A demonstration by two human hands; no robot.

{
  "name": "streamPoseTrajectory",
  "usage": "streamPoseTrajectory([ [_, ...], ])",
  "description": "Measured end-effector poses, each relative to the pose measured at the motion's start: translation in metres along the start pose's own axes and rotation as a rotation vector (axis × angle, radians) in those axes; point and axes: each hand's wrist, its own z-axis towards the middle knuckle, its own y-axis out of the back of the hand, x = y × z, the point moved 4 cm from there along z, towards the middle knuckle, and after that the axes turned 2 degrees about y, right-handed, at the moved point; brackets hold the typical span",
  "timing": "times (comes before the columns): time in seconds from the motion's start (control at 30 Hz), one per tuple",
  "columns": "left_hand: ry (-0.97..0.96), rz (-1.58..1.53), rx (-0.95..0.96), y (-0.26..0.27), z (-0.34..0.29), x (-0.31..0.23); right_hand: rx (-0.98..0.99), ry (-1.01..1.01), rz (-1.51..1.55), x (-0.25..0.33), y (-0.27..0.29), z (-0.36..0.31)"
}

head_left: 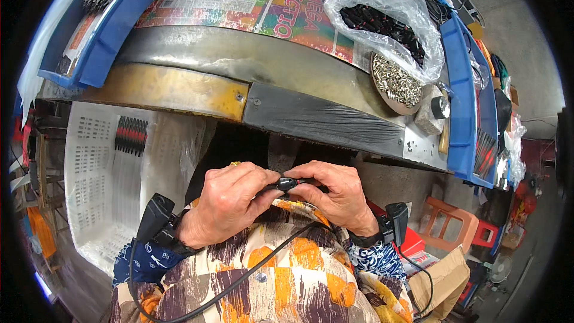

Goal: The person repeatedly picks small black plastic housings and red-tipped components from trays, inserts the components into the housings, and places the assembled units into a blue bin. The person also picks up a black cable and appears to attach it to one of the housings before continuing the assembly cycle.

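Both hands meet over my lap, just in front of the bench edge. My left hand (237, 194) is closed, its thumb and fingertips pinching one end of a small, slim black piece (287, 184) with a rounded, shiny middle. On the other side my right hand (332, 190) pinches the same piece between thumb and fingers. Fingertips cover most of it, so its exact kind is unclear. On the bench, an open clear plastic bag (431, 54) holds many black parts with red marks (382, 24). Beside it, a round bowl (378, 87) is filled with small silvery metal pieces (397, 84).
A white perforated basket (89, 161) stands below the bench at left, with a row of black-and-red pieces (130, 134) inside. Blue bins (113, 30) flank the worktop. A metal block (429, 113) sits near the bench's right corner. An orange-brown stool (448, 221) and cardboard (445, 284) are at right.
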Motion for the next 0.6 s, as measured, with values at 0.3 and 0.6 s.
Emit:
streamPoseTrajectory([
  [0.3, 0.007, -0.007, 0.025, -0.0064, -0.0090, 0.0042, 0.022, -0.028, 0.054, -0.0108, -0.0082, -0.0057],
  [0.6, -0.014, 0.033, 0.067, -0.0107, -0.0110, 0.0047, 0.035, 0.001, 0.076, -0.0118, -0.0097, -0.0055],
])
